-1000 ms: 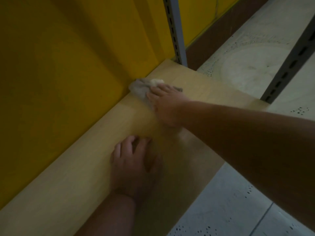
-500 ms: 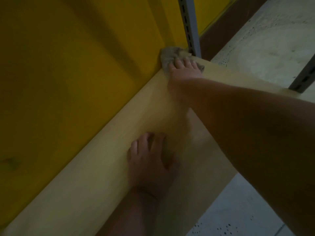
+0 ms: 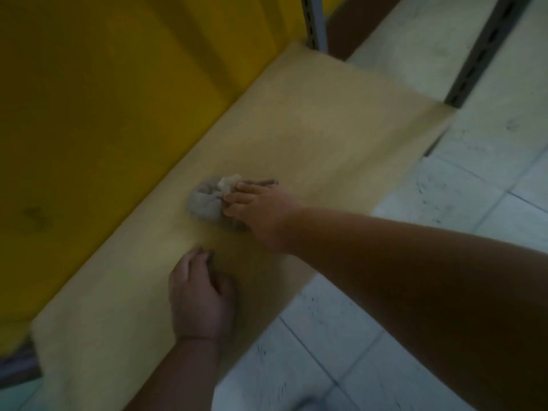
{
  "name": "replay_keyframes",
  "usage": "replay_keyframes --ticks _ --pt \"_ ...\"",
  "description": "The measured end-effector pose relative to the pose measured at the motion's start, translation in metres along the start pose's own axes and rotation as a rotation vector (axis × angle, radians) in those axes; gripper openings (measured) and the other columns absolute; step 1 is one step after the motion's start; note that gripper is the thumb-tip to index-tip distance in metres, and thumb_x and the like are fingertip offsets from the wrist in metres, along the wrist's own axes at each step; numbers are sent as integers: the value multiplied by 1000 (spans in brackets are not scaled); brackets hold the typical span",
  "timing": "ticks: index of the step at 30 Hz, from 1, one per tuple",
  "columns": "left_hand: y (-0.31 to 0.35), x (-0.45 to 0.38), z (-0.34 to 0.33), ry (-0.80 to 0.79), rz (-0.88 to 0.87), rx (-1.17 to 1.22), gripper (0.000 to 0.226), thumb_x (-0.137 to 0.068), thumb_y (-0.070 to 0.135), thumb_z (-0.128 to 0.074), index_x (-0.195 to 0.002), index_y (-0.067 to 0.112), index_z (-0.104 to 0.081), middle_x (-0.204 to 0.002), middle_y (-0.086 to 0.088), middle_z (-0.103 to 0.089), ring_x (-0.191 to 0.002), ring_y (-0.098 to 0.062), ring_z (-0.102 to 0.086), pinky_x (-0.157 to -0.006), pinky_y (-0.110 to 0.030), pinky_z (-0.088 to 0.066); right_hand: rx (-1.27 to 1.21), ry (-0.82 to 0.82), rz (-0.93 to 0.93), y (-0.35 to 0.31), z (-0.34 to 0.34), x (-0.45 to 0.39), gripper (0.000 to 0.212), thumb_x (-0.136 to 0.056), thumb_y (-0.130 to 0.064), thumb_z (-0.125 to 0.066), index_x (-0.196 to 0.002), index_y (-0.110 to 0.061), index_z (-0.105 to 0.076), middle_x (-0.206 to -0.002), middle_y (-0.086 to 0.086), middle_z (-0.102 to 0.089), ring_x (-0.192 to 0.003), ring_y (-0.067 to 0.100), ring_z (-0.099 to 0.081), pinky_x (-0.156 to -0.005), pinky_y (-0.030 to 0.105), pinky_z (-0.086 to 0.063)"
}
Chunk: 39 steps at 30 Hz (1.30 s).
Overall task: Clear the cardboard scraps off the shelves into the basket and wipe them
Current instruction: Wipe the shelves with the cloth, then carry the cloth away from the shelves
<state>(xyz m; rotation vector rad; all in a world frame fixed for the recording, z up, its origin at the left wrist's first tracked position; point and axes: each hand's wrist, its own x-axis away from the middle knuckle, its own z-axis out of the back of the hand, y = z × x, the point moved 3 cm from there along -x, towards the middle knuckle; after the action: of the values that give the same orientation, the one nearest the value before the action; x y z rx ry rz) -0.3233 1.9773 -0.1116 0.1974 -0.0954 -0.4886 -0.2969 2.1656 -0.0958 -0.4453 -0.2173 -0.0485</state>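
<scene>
Wiping stage — a grey rag (image 3: 207, 200) is pressed flat-fingered by the right hand (image 3: 261, 209) onto the scrap-free wooden shelf (image 3: 326, 120); left hand (image 3: 198, 295) rested empty, loosely curled — basket unseen.

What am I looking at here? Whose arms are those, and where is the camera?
The camera sits on a person's head and looks down, so you see their own two arms. No machine here, just bare hands. The tan board is a wooden shelf against a yellow wall, with pale floor tiles beside it. The right hand presses a crumpled grey cloth on the shelf to wipe it. The left hand rests on the shelf, fingers loosely curled, holding nothing I can see. No cardboard scraps or basket show in this picture.
</scene>
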Motion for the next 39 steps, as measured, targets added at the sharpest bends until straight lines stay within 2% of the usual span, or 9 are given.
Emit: replay_keyframes --ticks 5,7,11,14,18,24,29,35,39 --pt "-10 70 15 -73 114 77 53 -79 30 -48 -118 1 -68 -124 -21 -58 -110 -43 -52 -96 -47 -42 -229 85 -92 -49 -35 81 46 -99 -15 -37 -145 -18 -39 -156 2 -31 -142 25 -29 -113 37 -31" --pt "-10 95 24 -99 261 254 54 -88 36 -41 -113 -3 -69 -119 -27 -58 -107 -43 -55 -96 -44 -42 -481 137 -215 -71 -45 116 47 -94 -7 -43 -140 -19 -49 -142 5 -51 -115 22 -54 -91 29 -45" --pt "12 146 51 -367 792 827 27 -100 24 -45 -107 9 -66 -113 -14 -70 -94 -31 -68 -91 -45 -53 -1230 87 -573 -119 -45 174 41 -98 -6 -40 -134 -18 -55 -97 10 -65 -72 16 -60 -53 18 -47" --pt "35 181 87 -530 877 1114 28 -101 26 -47 -113 12 -68 -103 -11 -76 -90 -25 -74 -89 -45 -56 -1342 120 -675 -149 -21 210 38 -99 -12 -44 -133 -24 -57 -109 4 -67 -87 14 -67 -68 17 -57" --pt "68 217 155 -631 931 1362 36 -100 44 -45 -101 21 -73 -102 -9 -77 -89 -21 -75 -83 -41 -54 -1556 139 -772 -181 30 265 31 -97 -14 -48 -115 -26 -71 -114 0 -67 -98 14 -64 -66 19 -53" --pt "112 275 291 -626 906 1370 29 -98 25 -52 -114 10 -70 -105 -16 -75 -92 -29 -71 -78 -38 -55 -1327 210 -593 -225 157 354 35 -86 6 -52 -95 -16 -77 -107 -8 -71 -91 5 -67 -68 17 -51" --pt "139 345 444 -656 974 1403 40 -94 24 -51 -74 5 -80 -91 -21 -73 -81 -30 -67 -86 -40 -50 -1061 208 -634 -274 284 431 29 -90 -30 -66 -119 -32 -64 -107 -14 -67 -84 13 -66 -62 23 -50" --pt "139 427 599 -640 778 1370 26 -96 17 -50 -90 1 -70 -83 -23 -70 -67 -29 -65 -69 -34 -48 -756 12 -337 -384 393 470 14 -89 -37 -66 -91 -23 -64 -82 -6 -67 -73 12 -62 -65 35 -53" --pt "104 470 672 -505 679 1317 21 -95 14 -53 -90 5 -71 -85 -24 -70 -70 -28 -66 -67 -34 -45 -752 6 -183 -463 436 483 35 -79 -53 -58 -88 -20 -60 -91 10 -68 -90 29 -66 -85 54 -54"
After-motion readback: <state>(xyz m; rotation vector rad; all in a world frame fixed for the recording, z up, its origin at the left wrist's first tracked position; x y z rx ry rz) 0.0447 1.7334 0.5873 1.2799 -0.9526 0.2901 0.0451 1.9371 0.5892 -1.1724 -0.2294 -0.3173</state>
